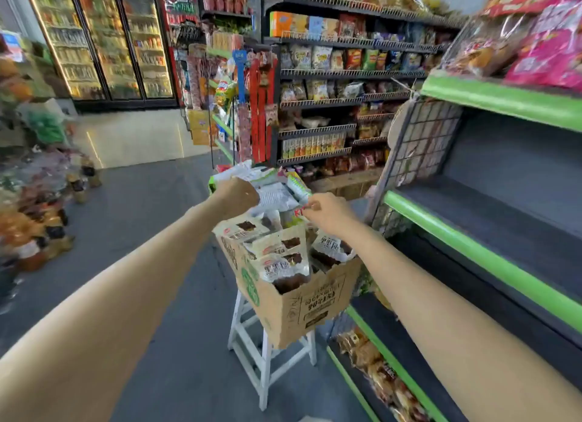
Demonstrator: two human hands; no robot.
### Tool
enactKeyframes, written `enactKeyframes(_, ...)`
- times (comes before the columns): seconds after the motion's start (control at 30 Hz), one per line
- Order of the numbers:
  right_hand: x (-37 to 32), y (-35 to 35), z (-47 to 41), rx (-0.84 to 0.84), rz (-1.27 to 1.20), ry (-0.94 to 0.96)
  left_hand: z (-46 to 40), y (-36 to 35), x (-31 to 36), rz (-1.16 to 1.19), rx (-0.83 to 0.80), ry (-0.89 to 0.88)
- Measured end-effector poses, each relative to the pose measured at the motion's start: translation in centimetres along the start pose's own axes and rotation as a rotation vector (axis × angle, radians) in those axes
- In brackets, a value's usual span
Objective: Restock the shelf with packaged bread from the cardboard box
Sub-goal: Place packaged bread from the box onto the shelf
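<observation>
Both arms outstretched over cardboard box, left hand and right hand fingers grasping bread packets

On a white stool, the brown cardboard box with green-and-black print holds white bread packets, beside green-edged grey shelves.

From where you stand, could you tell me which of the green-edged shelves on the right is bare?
The middle shelf, level with the cardboard box, is bare. The top shelf carries pink and clear packets, and the bottom shelf holds bagged bread.
</observation>
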State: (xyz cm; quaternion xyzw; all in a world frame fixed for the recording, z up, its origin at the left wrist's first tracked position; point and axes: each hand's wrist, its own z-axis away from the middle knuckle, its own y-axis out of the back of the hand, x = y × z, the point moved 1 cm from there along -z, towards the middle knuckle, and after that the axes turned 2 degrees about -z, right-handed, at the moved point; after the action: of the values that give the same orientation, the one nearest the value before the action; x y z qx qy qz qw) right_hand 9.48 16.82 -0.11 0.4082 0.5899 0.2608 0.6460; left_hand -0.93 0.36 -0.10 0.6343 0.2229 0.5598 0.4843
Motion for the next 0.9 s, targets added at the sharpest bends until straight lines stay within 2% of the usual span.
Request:
enactKeyframes(0.03,-0.1,-0.7,-0.9,-0.042,0.009,-0.023,-0.9,-0.4,-0.7,-0.051,0.051,-0.066)
enactKeyframes(0.17,0.9,-3.8,-3.8,-0.297,0.039,-0.083,-4.0,-1.9,-3.1,-0.231,-0.11,-0.152)
enactKeyframes(0.23,1.6,-4.9,-5.1,-0.317,0.053,-0.079,-5.2,-2.6,-4.2,-0.309,-0.19,-0.12)
enactKeyframes(0.33,3.1,-5.7,-7.4,-0.199,0.013,-0.078,-6.5,-3.1,-5.1,-0.351,-0.153,-0.051)
enactKeyframes(0.47,3.4,-5.8,-9.2,0.042,-0.03,-0.121,-8.1,-2.7,-5.1,-0.174,0.022,-0.106)
enactKeyframes(0.53,3.5,-5.8,-9.9,0.122,-0.072,-0.148,-8.5,-2.4,-4.4,-0.087,0.054,-0.154)
enactKeyframes(0.7,4.0,-6.1,-10.8,0.152,-0.148,-0.136,-9.3,-2.7,-3.0,-0.159,-0.003,-0.241)
enactKeyframes(0.8,4.5,-6.4,-11.0,0.138,-0.165,-0.138,-9.6,-2.7,-2.5,-0.148,0.033,-0.249)
enactKeyframes(0.9,4.6,-6.1,-10.9,0.214,-0.266,-0.161,-9.7,-2.2,-1.9,-0.156,0.097,-0.279)
